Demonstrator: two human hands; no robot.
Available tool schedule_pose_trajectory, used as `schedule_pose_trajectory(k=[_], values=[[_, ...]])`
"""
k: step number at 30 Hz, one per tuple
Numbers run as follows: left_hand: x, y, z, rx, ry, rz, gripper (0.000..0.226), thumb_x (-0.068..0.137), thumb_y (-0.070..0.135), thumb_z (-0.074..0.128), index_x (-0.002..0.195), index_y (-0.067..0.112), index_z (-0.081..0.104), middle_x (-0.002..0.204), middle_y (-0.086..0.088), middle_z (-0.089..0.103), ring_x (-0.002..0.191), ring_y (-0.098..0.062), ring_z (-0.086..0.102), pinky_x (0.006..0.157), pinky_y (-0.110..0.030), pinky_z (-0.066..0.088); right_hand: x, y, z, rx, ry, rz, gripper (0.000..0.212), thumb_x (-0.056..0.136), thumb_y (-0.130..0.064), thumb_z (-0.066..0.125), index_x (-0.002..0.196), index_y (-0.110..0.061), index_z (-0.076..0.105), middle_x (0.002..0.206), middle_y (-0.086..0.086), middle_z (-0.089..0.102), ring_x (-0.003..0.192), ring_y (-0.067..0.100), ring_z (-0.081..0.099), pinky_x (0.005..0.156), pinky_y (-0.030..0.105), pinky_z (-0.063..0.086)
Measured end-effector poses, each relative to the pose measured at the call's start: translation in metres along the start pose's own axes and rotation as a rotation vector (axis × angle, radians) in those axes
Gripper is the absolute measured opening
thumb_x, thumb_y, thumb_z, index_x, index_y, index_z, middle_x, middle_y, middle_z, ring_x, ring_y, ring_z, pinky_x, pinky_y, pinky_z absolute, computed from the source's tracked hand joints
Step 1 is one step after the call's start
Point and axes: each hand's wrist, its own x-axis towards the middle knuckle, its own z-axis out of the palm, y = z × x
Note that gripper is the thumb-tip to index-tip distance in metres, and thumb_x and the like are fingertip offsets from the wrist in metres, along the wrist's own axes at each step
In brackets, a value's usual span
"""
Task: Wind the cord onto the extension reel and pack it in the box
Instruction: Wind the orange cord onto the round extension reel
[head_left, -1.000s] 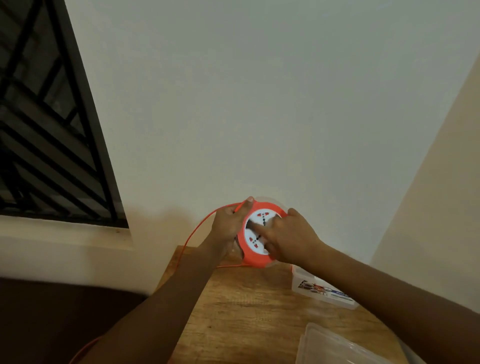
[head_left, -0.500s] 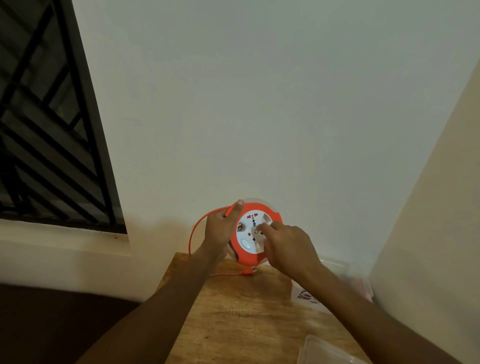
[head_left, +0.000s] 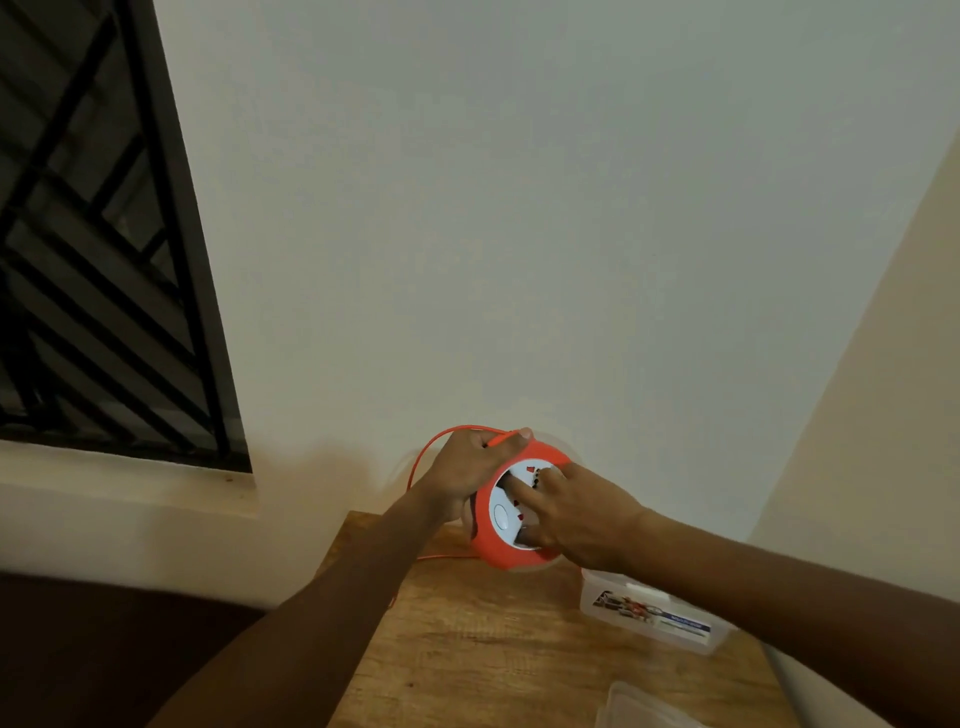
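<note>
Hands (head_left: 467, 478) on reel (head_left: 511, 551), cord (head_left: 447, 434) looping

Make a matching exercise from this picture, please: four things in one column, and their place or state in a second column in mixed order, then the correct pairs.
Things
1. reel
2. cord
3. box
4. left hand

Places or states
A. stands open on the table, near the right forearm
B. grips the rim and pinches the orange line
C. held up between both hands, white face toward the camera
D. loops out to the left of the hand and down past the table edge

Pairs: 1-C, 2-D, 3-A, 4-B
</note>
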Motion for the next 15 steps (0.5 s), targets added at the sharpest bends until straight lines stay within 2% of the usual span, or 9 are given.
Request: schedule_pose_trajectory(k=[4,9,12,15], values=[[0.003,0.005,-0.003,-0.019,-0.015,0.029,0.046,0.092,0.057,0.067,0.11,0.015,0.075,0.101,-0.009,0.081,0.092,-0.035,0.078,0.087,-0.048,0.066,0.003,0.0,-0.002,-0.014,0.031,0.078,0.058,0.093,-0.038,0.064,0.145,-0.034,0.039,0.15,0.026,0.035,0.118,0.045,0.053,0.102,0.056,0.043],[0.004,0.004,-0.002,-0.25,0.027,-0.01,0.033,0.093,0.052,0.069,0.103,0.021,0.077,0.101,-0.008,0.083,0.094,-0.035,0.079,0.086,-0.048,0.066,0.01,0.011,-0.002,0.077,0.039,0.231,0.066,0.093,-0.047,0.057,0.149,-0.034,0.025,0.143,0.028,0.044,0.122,0.044,0.053,0.101,0.056,0.04],[0.004,0.004,0.01,-0.461,0.18,-0.022,0.038,0.093,0.053,0.069,0.109,0.02,0.077,0.1,-0.005,0.083,0.091,-0.031,0.08,0.081,-0.045,0.067,0.013,0.015,-0.005,0.276,0.116,0.478,0.065,0.091,-0.048,0.057,0.148,-0.038,0.028,0.139,0.023,0.051,0.116,0.04,0.058,0.093,0.05,0.049],[0.006,0.007,0.026,-0.387,0.342,0.037,0.04,0.094,0.057,0.064,0.117,0.025,0.073,0.105,0.002,0.08,0.091,-0.024,0.08,0.081,-0.042,0.067,0.02,-0.001,-0.001,0.621,0.285,0.822,0.058,0.096,-0.036,0.051,0.149,-0.038,0.031,0.145,0.02,0.047,0.105,0.036,0.064,0.08,0.039,0.056]])
